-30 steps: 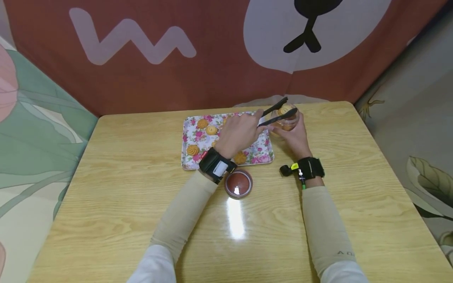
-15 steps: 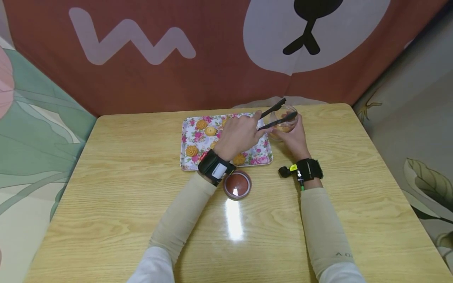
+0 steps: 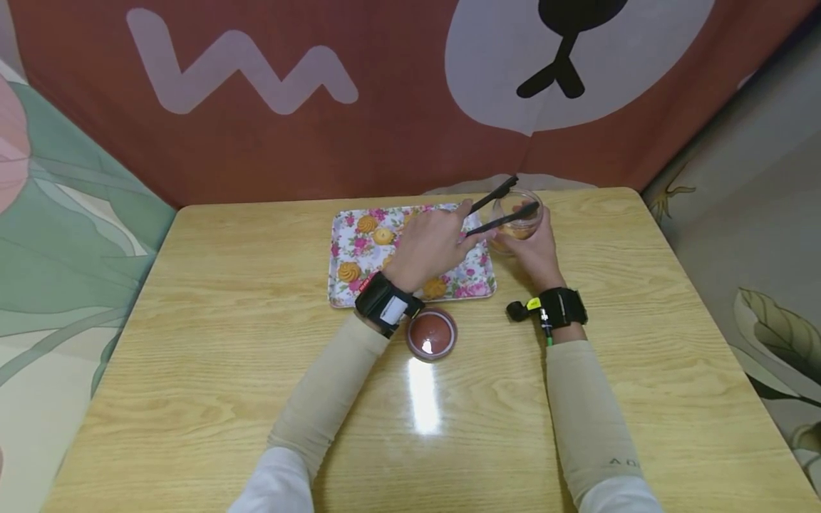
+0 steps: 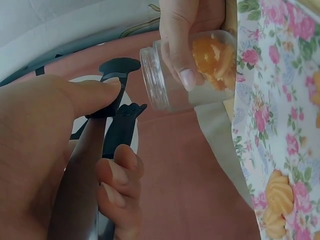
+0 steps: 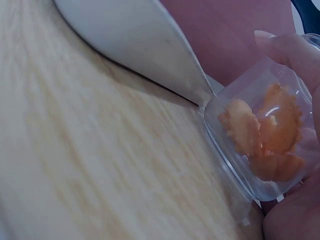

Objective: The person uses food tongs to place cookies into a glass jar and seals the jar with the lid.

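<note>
In the head view my left hand (image 3: 426, 248) grips a pair of tongs (image 3: 507, 214) over the tray's right part. The tongs' black tips stand apart at the mouth of a clear jar, with nothing between them. My right hand (image 3: 537, 251) holds that jar (image 4: 156, 80) around its side, just off the tray's right edge. Several ridged, piped-looking cookies (image 5: 272, 125) lie at the bottom of the jar, seen through its wall in the right wrist view. In the left wrist view, thumb and fingers press the tongs' arms (image 4: 82, 175) from both sides.
A floral tray (image 3: 476, 274) with several cookies (image 3: 367, 224) lies at the table's back edge, partly hidden by my left hand. In front of it lies a round reddish-brown lid (image 3: 432, 333), close to my left wrist. A printed red cloth (image 3: 385, 157) hangs behind the table (image 3: 224, 342).
One second ago a cookie was at the jar's mouth between the tongs' tips. The tips have let go of it, and it has dropped into the jar. Both hands have barely moved.
</note>
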Action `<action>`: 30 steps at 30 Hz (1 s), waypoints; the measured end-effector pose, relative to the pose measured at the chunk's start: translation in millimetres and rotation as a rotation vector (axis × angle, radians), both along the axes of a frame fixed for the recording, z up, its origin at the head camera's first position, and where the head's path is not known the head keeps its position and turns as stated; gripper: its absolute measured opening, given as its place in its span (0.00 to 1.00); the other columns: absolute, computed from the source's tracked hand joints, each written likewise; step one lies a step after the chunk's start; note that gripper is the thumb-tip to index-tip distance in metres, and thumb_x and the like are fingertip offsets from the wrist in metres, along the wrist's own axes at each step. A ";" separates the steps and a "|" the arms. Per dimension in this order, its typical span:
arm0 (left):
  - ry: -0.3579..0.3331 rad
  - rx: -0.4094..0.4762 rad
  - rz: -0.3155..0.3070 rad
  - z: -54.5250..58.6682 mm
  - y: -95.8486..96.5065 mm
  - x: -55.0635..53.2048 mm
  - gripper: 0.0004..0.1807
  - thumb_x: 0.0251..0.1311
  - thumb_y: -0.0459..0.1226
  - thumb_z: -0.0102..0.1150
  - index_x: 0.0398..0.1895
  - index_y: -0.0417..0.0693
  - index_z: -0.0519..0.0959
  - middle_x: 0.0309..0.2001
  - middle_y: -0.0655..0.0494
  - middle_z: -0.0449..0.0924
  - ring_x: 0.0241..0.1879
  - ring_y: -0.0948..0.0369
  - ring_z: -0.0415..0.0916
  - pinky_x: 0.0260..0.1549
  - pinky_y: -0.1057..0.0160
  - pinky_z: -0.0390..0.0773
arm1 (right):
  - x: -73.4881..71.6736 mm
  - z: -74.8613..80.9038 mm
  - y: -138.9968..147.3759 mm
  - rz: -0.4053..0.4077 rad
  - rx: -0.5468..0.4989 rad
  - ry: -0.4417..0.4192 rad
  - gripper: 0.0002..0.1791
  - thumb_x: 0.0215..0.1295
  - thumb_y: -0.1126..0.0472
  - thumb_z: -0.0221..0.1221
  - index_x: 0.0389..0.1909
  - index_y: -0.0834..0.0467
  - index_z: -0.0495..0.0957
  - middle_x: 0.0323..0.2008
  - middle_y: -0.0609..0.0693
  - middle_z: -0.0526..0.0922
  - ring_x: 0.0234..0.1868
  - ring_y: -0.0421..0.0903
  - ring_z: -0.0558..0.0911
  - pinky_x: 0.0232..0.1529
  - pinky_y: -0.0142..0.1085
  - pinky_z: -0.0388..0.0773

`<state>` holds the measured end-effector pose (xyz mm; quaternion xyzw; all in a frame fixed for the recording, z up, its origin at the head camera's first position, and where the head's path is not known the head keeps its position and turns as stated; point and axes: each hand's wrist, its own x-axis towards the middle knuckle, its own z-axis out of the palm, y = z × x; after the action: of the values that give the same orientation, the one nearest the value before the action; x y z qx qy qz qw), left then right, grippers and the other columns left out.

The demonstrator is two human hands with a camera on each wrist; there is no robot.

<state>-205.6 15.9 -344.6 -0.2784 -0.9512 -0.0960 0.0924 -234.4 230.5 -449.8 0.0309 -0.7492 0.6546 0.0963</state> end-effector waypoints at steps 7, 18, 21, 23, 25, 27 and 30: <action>-0.017 0.054 0.032 11.4 -11.3 5.0 0.35 0.60 0.60 0.51 0.64 0.48 0.66 0.16 0.59 0.71 0.11 0.63 0.66 0.08 0.65 0.63 | -11.9 -18.4 5.4 -0.028 0.005 0.010 0.48 0.46 0.59 0.73 0.66 0.44 0.55 0.61 0.51 0.65 0.60 0.45 0.64 0.63 0.45 0.56; -0.025 0.118 0.005 19.3 -56.6 22.1 0.35 0.59 0.57 0.55 0.64 0.47 0.66 0.13 0.58 0.65 0.09 0.63 0.61 0.07 0.64 0.59 | -1.6 2.1 -1.9 -0.029 -0.021 -0.010 0.46 0.46 0.62 0.73 0.64 0.53 0.57 0.60 0.58 0.65 0.57 0.47 0.66 0.61 0.45 0.60; -0.033 0.088 -0.020 13.3 -72.9 26.6 0.36 0.59 0.57 0.56 0.64 0.47 0.66 0.12 0.57 0.64 0.08 0.62 0.60 0.07 0.64 0.57 | 2.5 8.5 -5.4 -0.024 -0.026 -0.018 0.45 0.47 0.62 0.72 0.64 0.54 0.57 0.60 0.61 0.64 0.57 0.48 0.66 0.61 0.47 0.59; -0.035 0.065 -0.045 7.7 -82.2 29.5 0.35 0.59 0.57 0.56 0.63 0.47 0.67 0.11 0.58 0.63 0.08 0.62 0.59 0.07 0.64 0.56 | 3.1 9.4 -5.7 -0.023 -0.031 -0.018 0.45 0.47 0.63 0.72 0.64 0.55 0.57 0.60 0.61 0.64 0.57 0.48 0.65 0.61 0.47 0.59; -0.063 0.043 -0.063 1.1 -90.0 33.0 0.34 0.59 0.57 0.55 0.63 0.47 0.68 0.10 0.58 0.62 0.07 0.63 0.58 0.07 0.65 0.55 | 2.6 8.0 -4.5 -0.022 -0.030 -0.016 0.46 0.47 0.62 0.72 0.65 0.56 0.56 0.60 0.61 0.64 0.57 0.48 0.65 0.61 0.48 0.59; -0.090 0.022 -0.066 -6.5 -96.1 36.2 0.35 0.59 0.59 0.54 0.63 0.48 0.68 0.10 0.59 0.61 0.08 0.63 0.58 0.07 0.65 0.54 | 0.3 3.8 -1.5 -0.026 -0.027 -0.014 0.46 0.46 0.62 0.73 0.65 0.55 0.56 0.60 0.60 0.64 0.57 0.47 0.65 0.60 0.47 0.60; -0.137 0.010 -0.059 -17.6 -104.6 41.4 0.36 0.59 0.60 0.52 0.64 0.48 0.67 0.11 0.59 0.61 0.08 0.64 0.58 0.06 0.66 0.55 | -5.1 -5.6 2.4 -0.031 -0.029 -0.013 0.47 0.46 0.62 0.73 0.65 0.53 0.56 0.60 0.57 0.65 0.58 0.47 0.65 0.59 0.45 0.61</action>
<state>-164.2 -88.7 -362.2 -0.2986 -0.9461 -0.1225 0.0254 -239.5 233.0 -455.4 0.0139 -0.7407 0.6639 0.1019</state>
